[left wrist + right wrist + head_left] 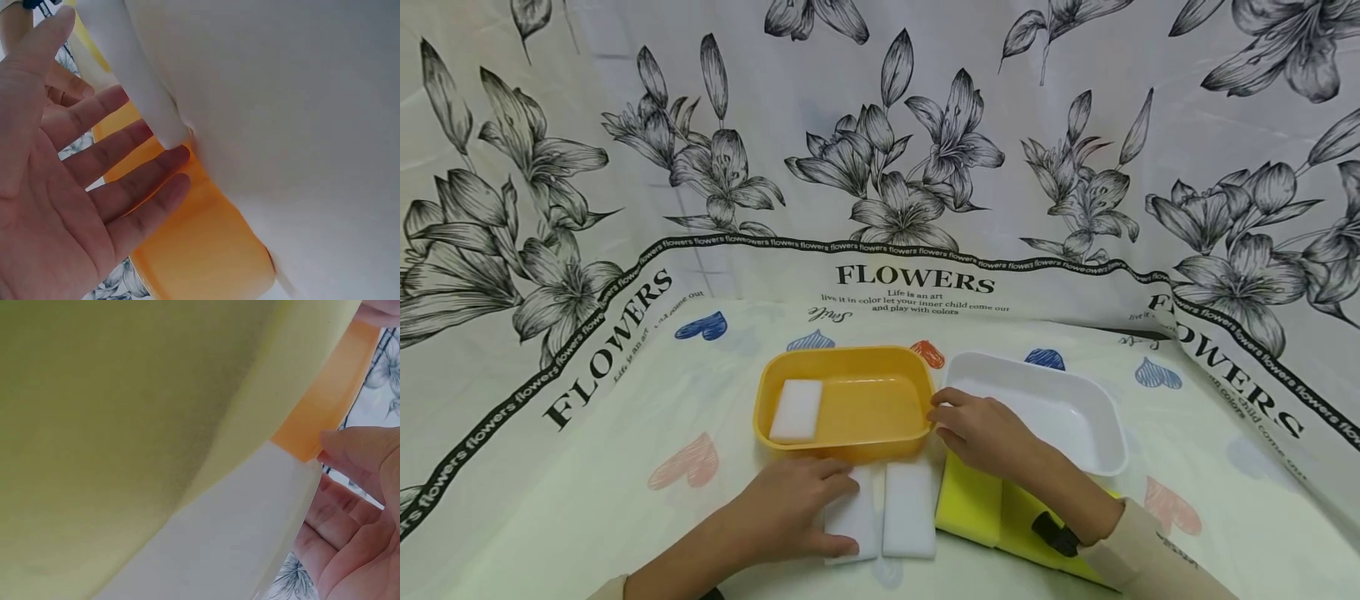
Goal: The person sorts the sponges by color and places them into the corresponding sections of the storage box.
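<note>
A yellow-orange plastic tub (868, 450) stands in the middle of the head view, with a white sponge block (796, 410) lying inside at its left end. Two more white sponges lie side by side in front: the left sponge (859, 529) is partly under my left hand (793, 508), and the right sponge (910, 512) lies beside it. My left fingers are spread and nearly straight in the left wrist view, by the sponge's edge and the tub wall. At the tub's right end, my right hand (985, 429) pinches the rim, thumb (350, 447) against it in the right wrist view.
A white plastic tub (1075, 408) sits right of the yellow-orange one, partly behind my right forearm. Yellow sponge blocks (970, 504) lie in front of it, below that forearm. A flower-printed cloth (910, 208) hangs behind the heart-patterned table cover (587, 492).
</note>
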Demonstrator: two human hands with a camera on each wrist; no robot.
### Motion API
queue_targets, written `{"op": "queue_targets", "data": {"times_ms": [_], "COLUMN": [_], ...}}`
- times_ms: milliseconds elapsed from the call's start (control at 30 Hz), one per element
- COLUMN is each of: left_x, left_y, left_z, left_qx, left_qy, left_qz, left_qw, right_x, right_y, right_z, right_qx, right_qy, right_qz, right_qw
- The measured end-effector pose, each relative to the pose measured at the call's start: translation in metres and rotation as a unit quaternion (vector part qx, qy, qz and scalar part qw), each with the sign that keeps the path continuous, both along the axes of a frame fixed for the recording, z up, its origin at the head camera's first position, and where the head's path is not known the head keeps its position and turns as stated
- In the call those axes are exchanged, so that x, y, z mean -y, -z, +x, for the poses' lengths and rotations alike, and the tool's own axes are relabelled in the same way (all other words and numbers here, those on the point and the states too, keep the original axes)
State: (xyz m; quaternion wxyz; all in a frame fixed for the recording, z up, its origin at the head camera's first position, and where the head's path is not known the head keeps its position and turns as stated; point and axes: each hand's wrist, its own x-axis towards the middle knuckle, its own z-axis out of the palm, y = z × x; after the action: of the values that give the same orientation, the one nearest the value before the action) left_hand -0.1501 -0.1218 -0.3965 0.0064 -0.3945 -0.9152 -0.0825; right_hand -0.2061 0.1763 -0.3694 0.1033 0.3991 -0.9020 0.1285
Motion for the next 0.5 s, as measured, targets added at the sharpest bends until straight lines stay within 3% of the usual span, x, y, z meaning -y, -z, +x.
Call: {"op": "queue_targets", "data": {"times_ms": [500], "left_x": [-0.0009], "left_y": [0.0021], "left_z": [-0.0007], "left_qx": [0.019], "left_qy": [0.013], "left_qz": [-0.002], "left_qw": [0.9997], "right_x": [0.0013], "right_y": [0.0008], "right_z": [-0.0006], "right_qx": [0.009], "right_qy": [0.017], "right_qz": [0.005], "right_qw": [0.9998]}}
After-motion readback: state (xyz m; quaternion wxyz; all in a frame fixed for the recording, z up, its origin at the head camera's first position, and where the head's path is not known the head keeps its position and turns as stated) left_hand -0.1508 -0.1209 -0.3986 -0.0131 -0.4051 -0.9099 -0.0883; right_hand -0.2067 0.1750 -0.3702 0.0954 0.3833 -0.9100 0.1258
